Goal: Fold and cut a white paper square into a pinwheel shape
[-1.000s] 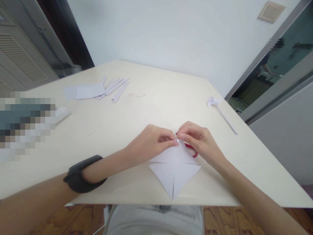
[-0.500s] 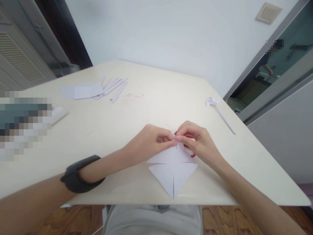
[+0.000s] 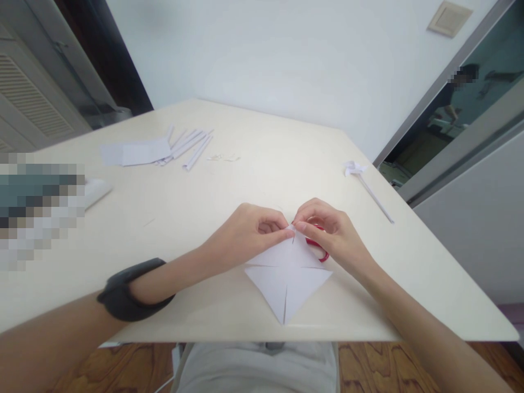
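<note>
White paper (image 3: 282, 281), slit from its corners, is pinched at its far tip by left hand (image 3: 249, 230) and right hand (image 3: 333, 228). Red scissor handles (image 3: 314, 242) show beneath.

Plain white covers the slit paper (image 3: 289, 268) at lower centre, while the looped handle (image 3: 313, 242) beside it is bright red (the strongest colour in the frame). The tabletop (image 3: 262, 183) is a creamy off-white, unpatterned. White, too, are the pinwheel (image 3: 354, 168) at right and the flat sheets (image 3: 145, 152) at upper left. The wristband (image 3: 118, 295), lower left, is charcoal black. Dark wavy grain streaks the reddish-brown floor (image 3: 376, 363); beige slats stripe the louvred door (image 3: 24, 90). The wall (image 3: 262, 60) is pale blue-grey.
</note>
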Motion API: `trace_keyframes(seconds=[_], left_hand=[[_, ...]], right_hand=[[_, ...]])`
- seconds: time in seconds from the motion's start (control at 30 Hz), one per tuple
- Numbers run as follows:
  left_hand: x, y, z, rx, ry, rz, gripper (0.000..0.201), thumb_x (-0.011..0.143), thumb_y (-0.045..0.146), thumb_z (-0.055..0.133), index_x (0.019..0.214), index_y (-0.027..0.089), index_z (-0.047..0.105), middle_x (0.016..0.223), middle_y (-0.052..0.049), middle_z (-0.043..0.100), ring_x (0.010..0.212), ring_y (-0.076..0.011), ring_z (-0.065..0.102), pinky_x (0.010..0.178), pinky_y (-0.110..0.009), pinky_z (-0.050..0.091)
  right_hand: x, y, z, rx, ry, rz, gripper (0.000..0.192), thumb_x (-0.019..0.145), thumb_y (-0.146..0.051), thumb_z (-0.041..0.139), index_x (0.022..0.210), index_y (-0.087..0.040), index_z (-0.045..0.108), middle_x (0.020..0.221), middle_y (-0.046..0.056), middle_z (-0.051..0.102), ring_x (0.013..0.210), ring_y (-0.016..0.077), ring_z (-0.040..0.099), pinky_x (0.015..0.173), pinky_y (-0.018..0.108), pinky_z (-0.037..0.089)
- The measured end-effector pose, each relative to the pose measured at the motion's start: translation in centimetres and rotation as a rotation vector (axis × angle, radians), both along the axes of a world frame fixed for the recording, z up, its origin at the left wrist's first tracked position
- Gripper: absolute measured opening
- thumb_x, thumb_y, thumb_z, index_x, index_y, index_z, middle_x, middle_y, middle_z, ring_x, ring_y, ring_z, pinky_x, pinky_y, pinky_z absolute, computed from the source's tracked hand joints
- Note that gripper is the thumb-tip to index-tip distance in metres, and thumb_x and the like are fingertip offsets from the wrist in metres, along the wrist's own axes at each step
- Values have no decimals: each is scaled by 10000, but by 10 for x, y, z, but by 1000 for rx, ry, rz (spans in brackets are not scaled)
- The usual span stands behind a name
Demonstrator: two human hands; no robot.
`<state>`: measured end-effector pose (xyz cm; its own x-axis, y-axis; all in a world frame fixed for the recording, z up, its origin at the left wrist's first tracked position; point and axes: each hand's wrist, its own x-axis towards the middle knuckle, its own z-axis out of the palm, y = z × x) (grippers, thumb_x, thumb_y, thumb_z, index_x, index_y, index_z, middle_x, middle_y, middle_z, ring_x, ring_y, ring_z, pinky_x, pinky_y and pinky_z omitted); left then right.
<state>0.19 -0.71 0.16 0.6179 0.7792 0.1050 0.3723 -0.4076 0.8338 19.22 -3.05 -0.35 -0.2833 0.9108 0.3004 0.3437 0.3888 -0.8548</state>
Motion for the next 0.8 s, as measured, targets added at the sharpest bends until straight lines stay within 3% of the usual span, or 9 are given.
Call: trace_keyframes(seconds=[0.23, 0.5, 0.8], left_hand=[[1, -1, 2, -13, -42, -22, 253, 849, 363, 499, 812, 162, 649, 754, -4, 677, 726, -143, 633, 666, -235, 485], [2, 0, 3, 43, -93, 51, 191, 831, 329, 532, 812, 173, 641, 841, -8, 677, 774, -149, 633, 702, -251, 502], [2, -2, 3, 118, -108, 53, 170, 833, 284, 518, 794, 168, 636, 816, -14, 675, 768, -144, 628, 745, -261, 517]], right_hand=[[0, 0, -1, 41, -34, -19, 71, 832, -190, 608, 761, -188, 609, 847, 1, 563, 778, 115, 544, 684, 246, 439], [-5, -5, -1, 184, -129, -62, 101, 830, -129, 582, 747, -184, 568, 828, 11, 546, 767, 124, 530, 667, 250, 431], [-9, -7, 0, 162, -180, -63, 98, 833, -114, 552, 779, -195, 565, 856, 21, 544, 771, 135, 533, 691, 265, 449]])
